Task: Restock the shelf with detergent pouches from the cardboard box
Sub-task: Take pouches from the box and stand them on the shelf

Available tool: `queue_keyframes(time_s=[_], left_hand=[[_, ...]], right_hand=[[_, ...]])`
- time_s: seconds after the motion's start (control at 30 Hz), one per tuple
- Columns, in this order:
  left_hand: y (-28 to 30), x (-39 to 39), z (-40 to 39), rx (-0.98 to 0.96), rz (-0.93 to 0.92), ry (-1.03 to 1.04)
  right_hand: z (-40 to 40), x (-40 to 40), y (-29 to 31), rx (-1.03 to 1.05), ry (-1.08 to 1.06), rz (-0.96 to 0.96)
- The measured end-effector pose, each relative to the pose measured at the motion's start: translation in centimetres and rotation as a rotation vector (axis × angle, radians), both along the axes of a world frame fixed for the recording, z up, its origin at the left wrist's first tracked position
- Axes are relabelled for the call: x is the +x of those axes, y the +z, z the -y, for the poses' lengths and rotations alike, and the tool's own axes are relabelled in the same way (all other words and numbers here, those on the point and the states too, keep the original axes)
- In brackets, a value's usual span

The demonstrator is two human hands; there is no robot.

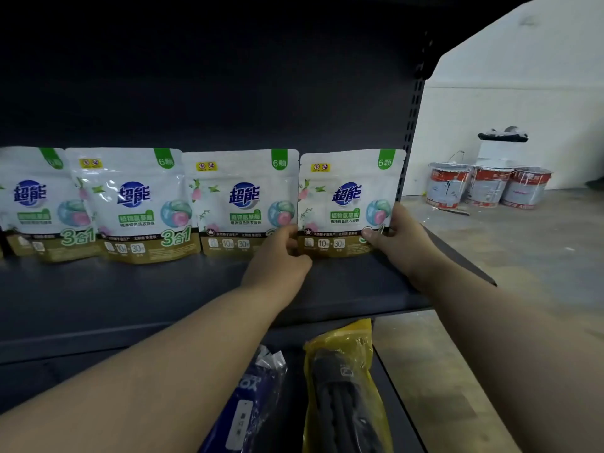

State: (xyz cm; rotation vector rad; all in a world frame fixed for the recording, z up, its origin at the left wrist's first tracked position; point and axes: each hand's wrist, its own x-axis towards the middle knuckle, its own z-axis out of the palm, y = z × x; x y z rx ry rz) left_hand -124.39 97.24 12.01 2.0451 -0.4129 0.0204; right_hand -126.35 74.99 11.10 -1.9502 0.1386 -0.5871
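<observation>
Pouches stand in a row on the dark shelf [163,289], four that I can count. I see the rightmost pouch [349,204] upright at the shelf's right end, just beside the third pouch [240,201]. My left hand [277,256] pinches its lower left corner, covering part of the third pouch's print. My right hand [397,237] pinches its lower right corner, hiding the large numeral there. The leftmost pouch [29,201] is cut off by the frame edge and overlapped by the second pouch [130,204]. I cannot see the cardboard box. Below, a yellow package [346,387] and a blue package [248,403] lie partly hidden by my forearm.
</observation>
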Motion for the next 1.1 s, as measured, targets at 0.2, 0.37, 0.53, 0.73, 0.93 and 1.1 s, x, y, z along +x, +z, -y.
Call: queue_keyframes(time_s=[0.2,0.37,0.53,0.73,0.93,1.1], left_hand=[[-0.08,-0.25,0.22,0.005,0.000,0.046],[-0.39,-0.23,0.32,0.019,0.013,0.098],[-0.41,-0.28,0.46,0.022,0.028,0.120],[-0.17,-0.78,0.56,0.027,0.046,0.126],[-0.45,-0.41,0.41,0.016,0.047,0.118],[-0.38,-0.49,0.17,0.010,0.061,0.119]], right_hand=[[0.39,0.30,-0.35,-0.002,-0.013,-0.062],[-0.20,0.35,-0.22,-0.124,-0.043,-0.077],[-0.06,0.16,-0.30,-0.085,-0.053,-0.066],[0.31,0.24,-0.55,-0.076,-0.033,-0.056],[0.31,0.47,-0.47,-0.120,-0.073,-0.078],[-0.01,0.20,-0.35,-0.082,-0.081,-0.081]])
